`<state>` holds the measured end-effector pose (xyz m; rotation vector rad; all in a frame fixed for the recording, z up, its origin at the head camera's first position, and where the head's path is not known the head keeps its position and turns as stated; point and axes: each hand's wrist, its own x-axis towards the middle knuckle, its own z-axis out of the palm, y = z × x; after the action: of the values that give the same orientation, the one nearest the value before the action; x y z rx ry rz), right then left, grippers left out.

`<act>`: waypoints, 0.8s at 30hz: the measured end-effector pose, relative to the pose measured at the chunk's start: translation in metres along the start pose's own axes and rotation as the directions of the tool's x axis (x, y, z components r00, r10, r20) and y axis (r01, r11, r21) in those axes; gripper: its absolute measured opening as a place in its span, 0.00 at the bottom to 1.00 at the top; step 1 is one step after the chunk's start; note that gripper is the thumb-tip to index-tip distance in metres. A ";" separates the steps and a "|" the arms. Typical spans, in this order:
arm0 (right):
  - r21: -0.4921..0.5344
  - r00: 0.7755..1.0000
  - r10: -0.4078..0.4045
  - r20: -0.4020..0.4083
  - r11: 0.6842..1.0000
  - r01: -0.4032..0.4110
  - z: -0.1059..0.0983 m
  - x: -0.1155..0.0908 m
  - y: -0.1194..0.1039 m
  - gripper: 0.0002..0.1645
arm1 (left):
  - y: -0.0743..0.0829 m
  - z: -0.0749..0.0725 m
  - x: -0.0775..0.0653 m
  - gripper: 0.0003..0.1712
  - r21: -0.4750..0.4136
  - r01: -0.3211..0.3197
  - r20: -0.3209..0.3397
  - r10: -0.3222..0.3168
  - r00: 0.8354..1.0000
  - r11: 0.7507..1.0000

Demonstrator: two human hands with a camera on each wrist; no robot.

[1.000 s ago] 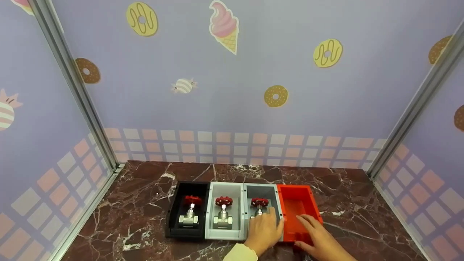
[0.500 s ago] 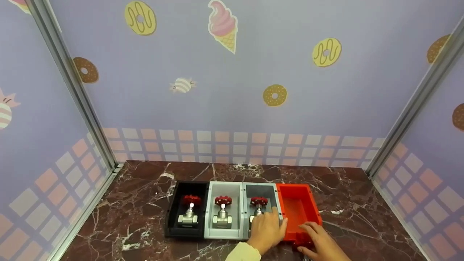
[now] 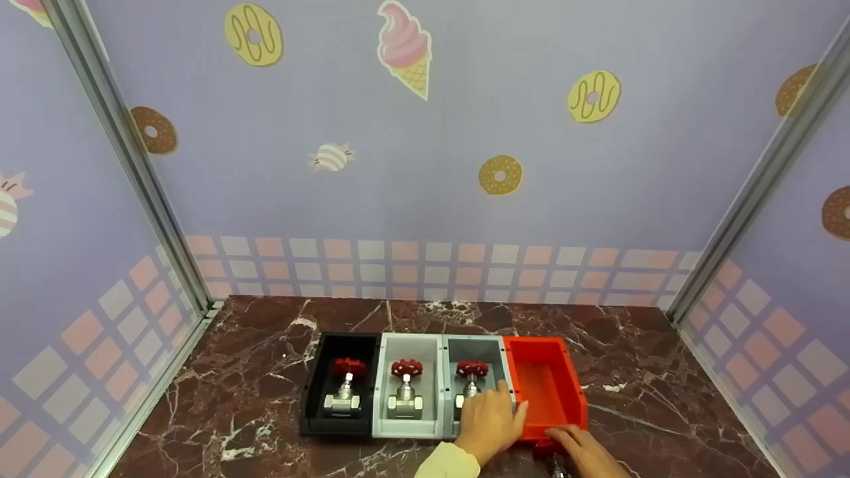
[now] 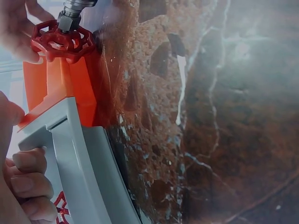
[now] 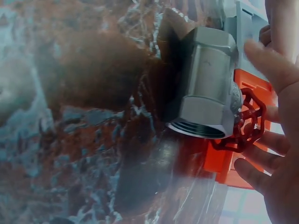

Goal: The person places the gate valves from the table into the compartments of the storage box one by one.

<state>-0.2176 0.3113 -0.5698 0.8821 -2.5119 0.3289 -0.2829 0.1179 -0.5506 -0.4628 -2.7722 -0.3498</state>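
Observation:
My left hand (image 3: 488, 421) grips the wall between the grey bin (image 3: 475, 344) and the orange bin (image 3: 554, 345). In the left wrist view its fingers curl inside the grey bin, the thumb on the orange side. A steel gate valve (image 5: 208, 84) with a red handwheel (image 5: 251, 114) lies on the table in front of the orange bin, its wheel toward the bin. My right hand (image 3: 588, 451) is at that wheel, fingertips along the rim's far side, thumb stretched away from it. Another valve (image 3: 471, 382) sits in the grey bin, partly hidden by my left hand.
To the left, a white bin (image 3: 412, 342) and a black bin (image 3: 352, 342) each hold a red-wheeled valve. All the bins stand side by side on a dark red marble-patterned table (image 3: 252, 372). Patterned wall panels (image 3: 425, 199) close off the back and sides.
My right hand has come back from over the orange bin toward the near edge, down at the valve's red wheel. The left hand stays at the bin wall.

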 end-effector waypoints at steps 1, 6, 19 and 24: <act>-0.008 1.000 -0.016 -0.005 1.000 0.016 0.001 -0.001 0.001 0.41 | 0.000 0.000 0.000 0.23 -0.001 0.001 0.001 -0.001 1.000 1.000; -0.040 0.997 -0.045 0.066 0.998 0.048 0.003 -0.006 0.004 0.42 | 0.000 0.002 0.001 0.24 0.001 0.016 0.020 -0.016 1.000 1.000; -0.117 0.977 0.041 0.207 0.993 -0.017 0.000 -0.016 -0.001 0.42 | 0.001 0.003 0.001 0.24 -0.023 0.016 0.016 -0.016 1.000 1.000; -0.148 0.956 0.090 0.279 0.988 -0.050 -0.003 -0.018 -0.001 0.43 | 0.001 0.002 0.001 0.25 -0.023 0.022 0.022 -0.022 1.000 0.999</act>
<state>-0.2035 0.3205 -0.5759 0.8368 -2.7955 0.0473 -0.2842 0.1202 -0.5522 -0.4445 -2.7992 -0.3845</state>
